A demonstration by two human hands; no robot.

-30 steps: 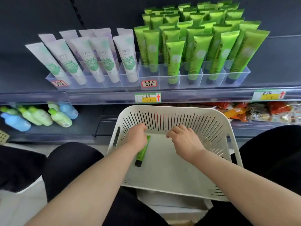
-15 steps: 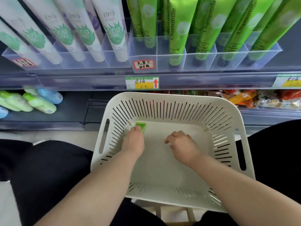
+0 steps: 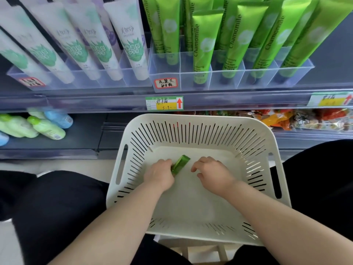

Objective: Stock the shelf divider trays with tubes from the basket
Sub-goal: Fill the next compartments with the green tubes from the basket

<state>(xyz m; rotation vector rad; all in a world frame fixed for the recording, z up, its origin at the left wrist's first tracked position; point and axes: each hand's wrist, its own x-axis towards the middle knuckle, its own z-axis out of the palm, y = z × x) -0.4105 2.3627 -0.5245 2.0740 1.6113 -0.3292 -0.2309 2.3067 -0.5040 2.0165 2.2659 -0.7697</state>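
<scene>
A white slotted basket sits between my knees. Inside it my left hand grips a single green tube, whose flat end sticks out up and to the right of my fingers. My right hand hovers just right of the tube with fingers loosely curled and nothing in it. On the shelf above, a clear divider tray holds several upright green Chamomile tubes. Its front-left slot behind the handwritten label shows no tube. A second clear tray on the left holds several white tubes.
A shelf rail with price tags runs just beyond the basket's far rim. On the lower shelf lie green and blue bottles at left and snack packets at right. My dark-clad knees flank the basket.
The camera has dipped and moved closer to the shelf. My left hand has closed round the green tube and lifted its flat end off the basket floor. My right hand stayed beside it.
</scene>
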